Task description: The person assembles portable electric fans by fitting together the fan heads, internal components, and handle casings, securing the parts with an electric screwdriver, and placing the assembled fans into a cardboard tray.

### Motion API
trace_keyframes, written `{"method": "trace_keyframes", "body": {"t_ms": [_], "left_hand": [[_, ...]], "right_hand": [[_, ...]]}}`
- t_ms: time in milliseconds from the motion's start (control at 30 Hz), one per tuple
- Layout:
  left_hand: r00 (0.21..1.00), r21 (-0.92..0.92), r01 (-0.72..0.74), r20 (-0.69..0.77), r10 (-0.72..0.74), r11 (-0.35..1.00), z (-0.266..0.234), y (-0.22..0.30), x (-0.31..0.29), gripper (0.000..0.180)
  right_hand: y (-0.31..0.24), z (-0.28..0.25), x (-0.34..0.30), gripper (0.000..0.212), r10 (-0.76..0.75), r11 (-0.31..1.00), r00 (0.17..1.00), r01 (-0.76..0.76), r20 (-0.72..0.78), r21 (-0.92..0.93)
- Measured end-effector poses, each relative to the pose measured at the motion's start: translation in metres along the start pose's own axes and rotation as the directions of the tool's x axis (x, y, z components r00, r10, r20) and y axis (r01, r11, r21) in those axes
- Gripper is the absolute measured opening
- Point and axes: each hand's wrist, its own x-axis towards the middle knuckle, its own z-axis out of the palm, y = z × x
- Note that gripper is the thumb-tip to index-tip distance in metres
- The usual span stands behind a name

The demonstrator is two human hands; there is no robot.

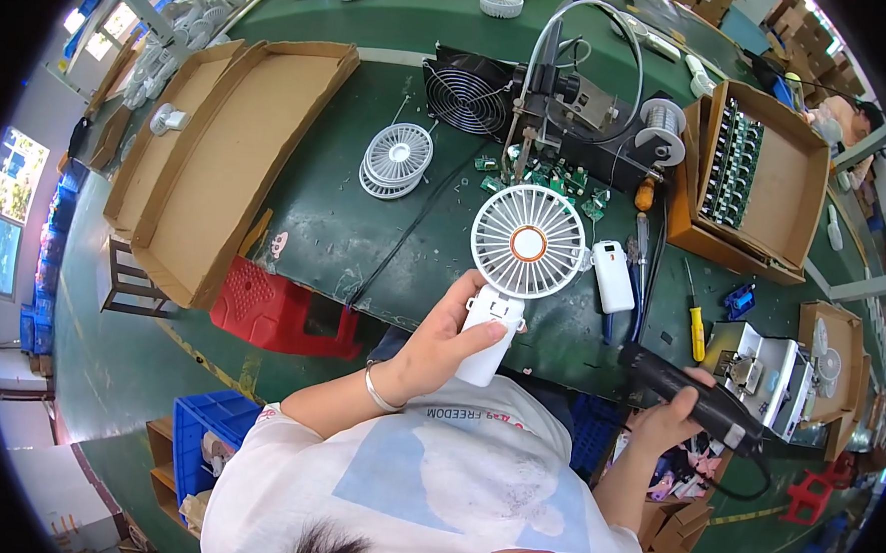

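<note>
My left hand (pixel 434 344) is wrapped round the handle of a white handheld fan (pixel 529 244), its thumb lying on the handle's face. The fan's round slatted head, with an orange ring at its centre, points away from me over the green table. In my right hand (pixel 668 420) is a black electric screwdriver (pixel 655 376), held at the table's near right edge with its cord hanging down. Its tip points left and away; it is apart from the fan. A white fan handle (pixel 614 277) lies just right of the fan head, beside blue-handled pliers (pixel 638 297).
Beyond the fan are loose green circuit boards (pixel 573 178), a black machine with a wire spool (pixel 661 130) and a black cooling fan (pixel 467 96). White round grilles (pixel 399 152) lie left. A yellow screwdriver (pixel 698 335) and board-filled cardboard box (pixel 798 185) are right; cardboard trays (pixel 233 165) stand left.
</note>
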Motion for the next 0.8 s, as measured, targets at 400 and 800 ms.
{"method": "trace_keyframes", "body": {"t_ms": [400,800], "left_hand": [[0.997,0.082,0.073,0.013,-0.074,0.994,0.003,-0.004,-0.006,0.047],[0.997,0.744,-0.027,0.071,-0.039,0.668,0.011,0.005,-0.012,0.029]], "right_hand": [[-0.008,0.022,0.003,0.044,0.589,0.572,0.777,-0.594,0.221,0.566],[-0.053,0.077,0.003,0.083,-0.356,0.826,0.542,0.563,0.761,-0.016]]}}
